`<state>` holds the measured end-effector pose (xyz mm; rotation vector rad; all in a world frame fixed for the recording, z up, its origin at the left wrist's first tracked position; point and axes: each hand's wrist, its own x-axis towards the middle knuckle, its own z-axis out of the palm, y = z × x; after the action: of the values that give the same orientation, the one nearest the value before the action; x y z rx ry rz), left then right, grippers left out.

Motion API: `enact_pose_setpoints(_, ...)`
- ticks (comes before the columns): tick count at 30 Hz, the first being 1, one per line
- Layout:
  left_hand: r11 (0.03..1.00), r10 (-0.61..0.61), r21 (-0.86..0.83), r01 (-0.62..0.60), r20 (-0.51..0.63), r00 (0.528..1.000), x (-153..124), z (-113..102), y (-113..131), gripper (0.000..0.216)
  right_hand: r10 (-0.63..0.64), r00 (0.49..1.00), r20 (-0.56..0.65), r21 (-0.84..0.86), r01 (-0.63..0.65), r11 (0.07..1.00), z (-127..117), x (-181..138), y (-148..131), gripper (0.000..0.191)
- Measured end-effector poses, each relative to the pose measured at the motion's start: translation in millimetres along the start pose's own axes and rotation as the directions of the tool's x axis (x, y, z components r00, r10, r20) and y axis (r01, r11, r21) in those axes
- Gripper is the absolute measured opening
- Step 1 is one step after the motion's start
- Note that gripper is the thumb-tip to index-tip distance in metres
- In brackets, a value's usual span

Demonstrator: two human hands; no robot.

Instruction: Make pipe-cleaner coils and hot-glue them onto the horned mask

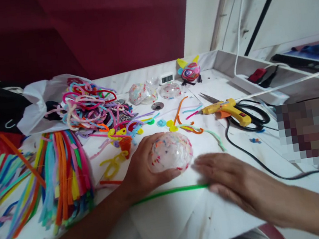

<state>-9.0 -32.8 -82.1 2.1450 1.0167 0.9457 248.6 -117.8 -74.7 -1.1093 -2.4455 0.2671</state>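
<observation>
My left hand (pixel 146 166) is wrapped round a clear plastic dome (pixel 171 151) with colourful flecks, thumb along its near side, holding it low over the white table. To the right of the dome is my right hand (pixel 227 181), slightly blurred, its fingers stretched out and pointing toward it. A green pipe cleaner (pixel 169 192) lies in front of the dome, one end close to the right thumb; whether they touch I cannot tell. Beyond the dome are coiled yellow pipe cleaners (pixel 116 133) and an orange cone-shaped coil (pixel 126 144).
Bundles of pipe cleaners (pixel 62 168) lie at left, with a tangled heap (pixel 89 105) behind. A yellow glue gun (pixel 225 110) rests on black scissors (pixel 258 115) at right, its cord (pixel 254 161) looping nearby. More flecked domes (pixel 170 91), a small digital clock (pixel 167 79) and a horned figure (pixel 190 71) stand at the back.
</observation>
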Motion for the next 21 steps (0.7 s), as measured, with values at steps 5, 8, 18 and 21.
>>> enact_pose_setpoints(5,0.998,-0.021,0.059,0.019,0.033,0.999,-1,7,4,0.078,-0.104,0.993,0.057,0.055,0.101,0.993,3,-7,-23,0.035)
enact_pose_setpoints(8,0.990,-0.002,0.140,-0.002,0.025,1.000,-3,11,8,0.076,-0.071,0.996,-0.061,0.061,0.075,0.995,-1,-7,-10,0.034)
enact_pose_setpoints(18,0.981,-0.089,0.187,0.057,0.171,0.981,-4,16,18,0.094,0.166,0.975,-0.145,-0.026,-0.171,0.985,-3,-17,14,0.034)
enact_pose_setpoints(21,0.975,-0.122,0.201,0.092,0.141,0.982,-4,11,18,0.094,0.183,0.975,-0.126,-0.053,-0.191,0.980,-1,-10,14,0.043)
